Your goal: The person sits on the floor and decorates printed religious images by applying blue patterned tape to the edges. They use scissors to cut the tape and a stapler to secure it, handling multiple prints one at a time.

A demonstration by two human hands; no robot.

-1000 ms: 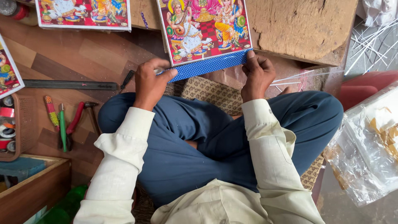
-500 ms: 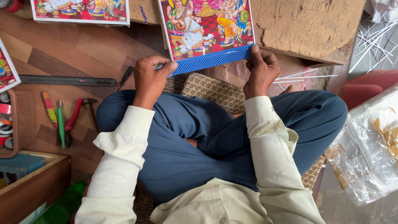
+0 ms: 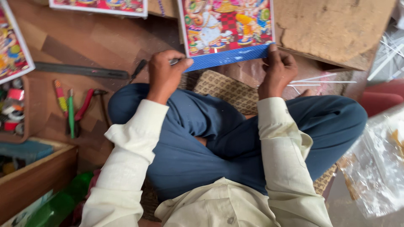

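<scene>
**Holding the picture's blue edge square**

I sit cross-legged on the floor with the colourful printed picture lying flat in front of my knees, its near border a blue strip that runs slightly uphill to the right. My left hand is closed over the strip's left end, and something small and metallic shows between thumb and forefinger (too little of it is visible for me to say what it is). My right hand pinches the strip's right end, thumb on top and fingers curled beneath. The two hands are well apart, one at each corner of that edge.

To do this well, I judge that the picture must stay flat on its brown board and that both ends need even tension, so the strip sits straight along the border without puckering. Pressing from the corners inward should keep it from creeping.

A long dark ruler lies on the floor to my left, with red-handled pliers and a green-handled tool just beside it. Another print lies further off, and a woven mat is under my legs.
</scene>
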